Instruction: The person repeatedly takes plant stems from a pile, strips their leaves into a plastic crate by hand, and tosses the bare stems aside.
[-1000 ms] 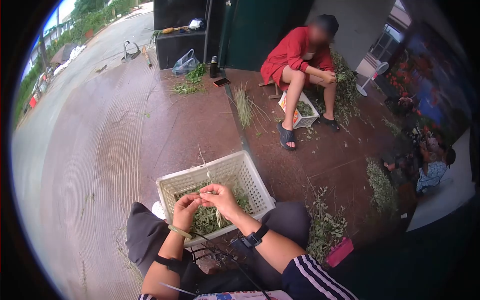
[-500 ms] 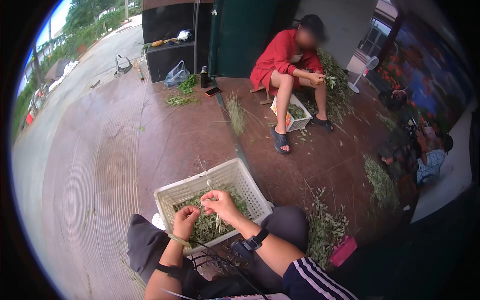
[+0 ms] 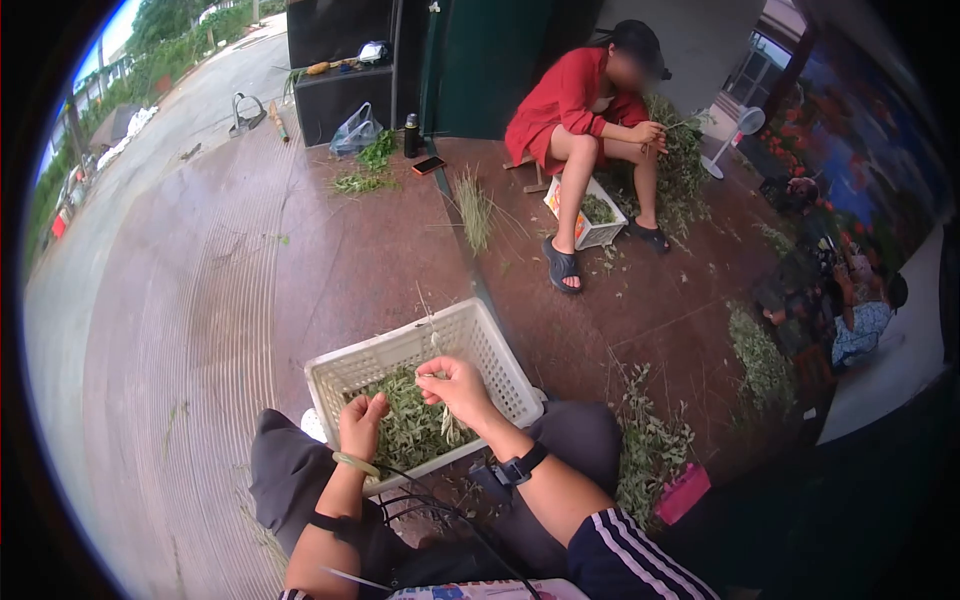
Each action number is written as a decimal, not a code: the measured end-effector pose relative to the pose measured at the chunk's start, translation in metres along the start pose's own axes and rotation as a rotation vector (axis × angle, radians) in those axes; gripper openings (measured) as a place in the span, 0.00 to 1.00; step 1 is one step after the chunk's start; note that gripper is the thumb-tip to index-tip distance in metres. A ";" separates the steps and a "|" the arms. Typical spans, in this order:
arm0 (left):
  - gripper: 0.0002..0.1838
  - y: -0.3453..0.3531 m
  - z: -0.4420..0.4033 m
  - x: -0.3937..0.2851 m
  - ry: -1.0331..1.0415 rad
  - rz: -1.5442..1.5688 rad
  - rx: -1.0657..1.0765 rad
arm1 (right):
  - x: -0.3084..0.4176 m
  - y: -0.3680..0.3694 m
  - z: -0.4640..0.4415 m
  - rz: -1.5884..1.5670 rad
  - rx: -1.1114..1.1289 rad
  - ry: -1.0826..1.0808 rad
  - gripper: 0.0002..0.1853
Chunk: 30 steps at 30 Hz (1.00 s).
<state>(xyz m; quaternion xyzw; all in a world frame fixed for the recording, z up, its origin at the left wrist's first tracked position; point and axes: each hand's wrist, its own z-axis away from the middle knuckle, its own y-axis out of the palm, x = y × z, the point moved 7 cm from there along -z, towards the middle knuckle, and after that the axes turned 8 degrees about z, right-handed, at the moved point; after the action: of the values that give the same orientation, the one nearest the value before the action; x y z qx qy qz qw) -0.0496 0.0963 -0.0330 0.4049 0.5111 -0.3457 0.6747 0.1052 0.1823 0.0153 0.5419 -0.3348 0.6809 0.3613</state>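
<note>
My right hand [image 3: 455, 392] pinches a leafy herb stem [image 3: 434, 335]. The thin end rises above the fingers, and pale leaves hang down below them. To its left, my left hand [image 3: 360, 424] is closed, thumb against fingers; whatever it may hold is too small to make out. Both hands are over a white plastic crate [image 3: 500, 362] with perforated walls, set between my knees. Loose grey-green leaves [image 3: 408, 405] cover the crate's bottom.
Leafy stalks [image 3: 645, 445] lie on the floor to my right, beside a pink object [image 3: 684, 493]. Across from me a person in red [image 3: 570, 105] sits handling stems over a smaller white crate [image 3: 602, 233]. A phone [image 3: 428, 165] and black bottle [image 3: 411, 136] are further back.
My hands have moved apart; the right has shifted slightly up and right with the stem, the left slightly down and left. The seated person now holds a sprig out to the side.
</note>
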 end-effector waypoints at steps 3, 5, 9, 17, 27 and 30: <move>0.07 0.001 0.003 -0.003 0.050 -0.012 0.001 | 0.008 0.005 0.007 0.033 0.001 0.019 0.09; 0.11 0.013 0.005 -0.012 0.142 -0.069 0.098 | 0.001 0.007 0.005 0.016 0.024 0.027 0.10; 0.08 0.015 0.006 -0.001 0.091 -0.189 0.164 | 0.002 0.010 0.004 0.036 0.046 0.031 0.10; 0.08 0.017 0.006 0.000 -0.039 -0.013 0.172 | 0.007 -0.003 0.003 -0.192 -0.097 0.027 0.11; 0.05 0.022 0.010 -0.012 -0.049 0.221 0.169 | 0.005 0.010 0.008 -0.082 0.137 -0.052 0.11; 0.05 0.022 0.009 -0.010 -0.046 0.211 0.174 | 0.009 0.012 0.009 0.049 0.105 -0.127 0.14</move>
<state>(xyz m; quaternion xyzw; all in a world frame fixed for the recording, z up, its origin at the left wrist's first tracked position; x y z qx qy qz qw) -0.0290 0.0988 -0.0174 0.5054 0.4182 -0.3249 0.6812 0.0982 0.1692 0.0247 0.5938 -0.3340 0.6706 0.2935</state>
